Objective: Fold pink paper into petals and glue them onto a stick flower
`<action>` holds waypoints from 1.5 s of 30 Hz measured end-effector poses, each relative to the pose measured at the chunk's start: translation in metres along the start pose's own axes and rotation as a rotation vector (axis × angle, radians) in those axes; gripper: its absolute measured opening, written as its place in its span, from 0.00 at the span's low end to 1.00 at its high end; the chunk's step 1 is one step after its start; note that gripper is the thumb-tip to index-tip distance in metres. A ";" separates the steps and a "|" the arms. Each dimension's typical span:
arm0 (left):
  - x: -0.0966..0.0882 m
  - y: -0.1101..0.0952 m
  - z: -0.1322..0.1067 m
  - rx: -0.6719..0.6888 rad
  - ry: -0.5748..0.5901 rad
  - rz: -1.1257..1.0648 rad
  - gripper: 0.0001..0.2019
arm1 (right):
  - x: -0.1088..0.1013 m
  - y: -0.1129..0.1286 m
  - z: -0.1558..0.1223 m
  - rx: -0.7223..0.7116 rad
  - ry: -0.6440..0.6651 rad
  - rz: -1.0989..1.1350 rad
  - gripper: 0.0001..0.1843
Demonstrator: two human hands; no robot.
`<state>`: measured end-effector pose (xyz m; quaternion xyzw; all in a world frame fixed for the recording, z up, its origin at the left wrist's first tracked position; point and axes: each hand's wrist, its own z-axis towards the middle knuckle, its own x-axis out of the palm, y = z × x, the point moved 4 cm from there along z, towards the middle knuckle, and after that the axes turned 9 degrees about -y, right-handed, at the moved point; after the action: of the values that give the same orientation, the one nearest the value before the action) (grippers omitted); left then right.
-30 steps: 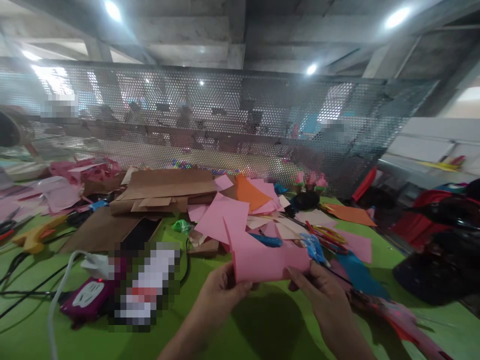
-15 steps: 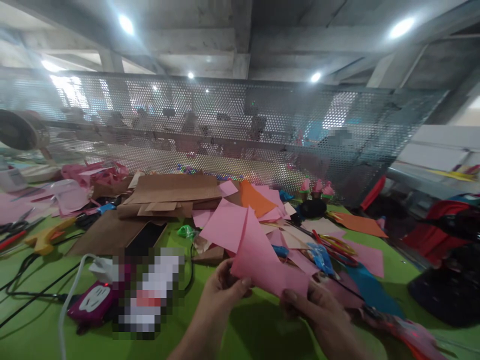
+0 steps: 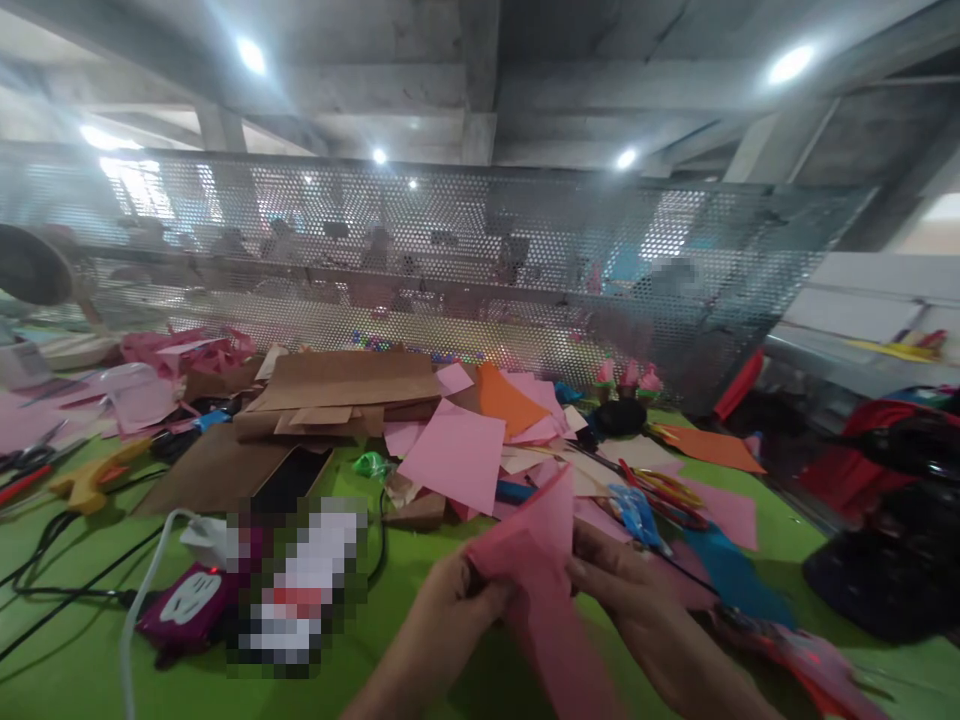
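A sheet of pink paper (image 3: 541, 560) is curled between my two hands, its upper end pointing up and its lower part hanging down toward me. My left hand (image 3: 480, 590) pinches its left side with thumb and fingers. At the right edge, the fingers of my right hand (image 3: 600, 560) are closed on the paper. Just beyond my hands, a flat pink square (image 3: 454, 455) rests on the pile. To the right lie red and yellow scissors (image 3: 667, 495) and a blue plastic wrapper (image 3: 636, 512).
Brown kraft paper (image 3: 337, 385) is stacked behind on the green table (image 3: 337, 690). A purple power strip (image 3: 184, 605) with cables, a blurred-out phone-like object (image 3: 307, 580) and a yellow glue gun (image 3: 97, 475) are on the left. A perforated metal screen (image 3: 450, 230) stands behind.
The pink paper was spread wider and flatter; now it is curled, with its lower part hanging toward me. My right hand has moved up slightly along its side.
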<state>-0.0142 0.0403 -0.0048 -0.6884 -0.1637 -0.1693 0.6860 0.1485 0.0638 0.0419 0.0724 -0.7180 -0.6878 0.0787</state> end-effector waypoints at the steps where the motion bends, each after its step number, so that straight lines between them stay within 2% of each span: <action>1: 0.002 -0.001 -0.002 -0.004 0.028 -0.021 0.14 | 0.001 0.000 0.002 0.013 -0.015 0.012 0.20; 6: 0.006 0.001 -0.004 -0.038 0.096 -0.130 0.19 | 0.010 -0.003 0.004 0.009 -0.124 0.123 0.17; 13: 0.005 -0.001 -0.002 -0.056 0.050 -0.094 0.18 | 0.010 -0.014 -0.002 -0.006 -0.164 0.158 0.16; 15: 0.004 -0.002 -0.001 -0.041 0.024 -0.081 0.18 | 0.011 -0.013 -0.003 -0.026 -0.158 0.131 0.16; 20: -0.003 -0.001 0.002 0.008 -0.078 -0.025 0.17 | 0.021 -0.011 -0.006 -0.078 -0.026 0.061 0.24; 25: -0.006 -0.007 0.001 0.079 -0.097 0.069 0.15 | 0.015 -0.020 -0.001 -0.099 -0.107 -0.029 0.20; 29: -0.013 -0.014 0.001 0.109 -0.201 0.138 0.18 | 0.009 -0.021 0.001 -0.091 -0.098 -0.038 0.20; 31: -0.017 -0.013 0.002 0.110 -0.216 0.154 0.20 | 0.007 -0.019 0.001 -0.079 -0.101 -0.052 0.19; 36: -0.022 -0.010 0.003 0.070 -0.140 0.222 0.17 | 0.000 -0.009 0.003 -0.148 -0.125 -0.240 0.15; 40: -0.018 -0.011 0.000 0.103 -0.042 0.374 0.13 | 0.002 0.000 0.004 -0.250 -0.012 -0.411 0.13; 42: -0.019 -0.010 0.000 0.115 -0.087 0.425 0.12 | 0.002 0.003 0.002 -0.249 0.041 -0.398 0.15; 45: -0.024 -0.008 -0.003 0.131 -0.224 0.413 0.14 | -0.006 0.003 -0.003 -0.149 0.009 -0.253 0.23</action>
<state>-0.0392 0.0377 -0.0088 -0.6759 -0.1052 0.0629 0.7267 0.1547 0.0618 0.0448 0.1591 -0.6499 -0.7432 -0.0002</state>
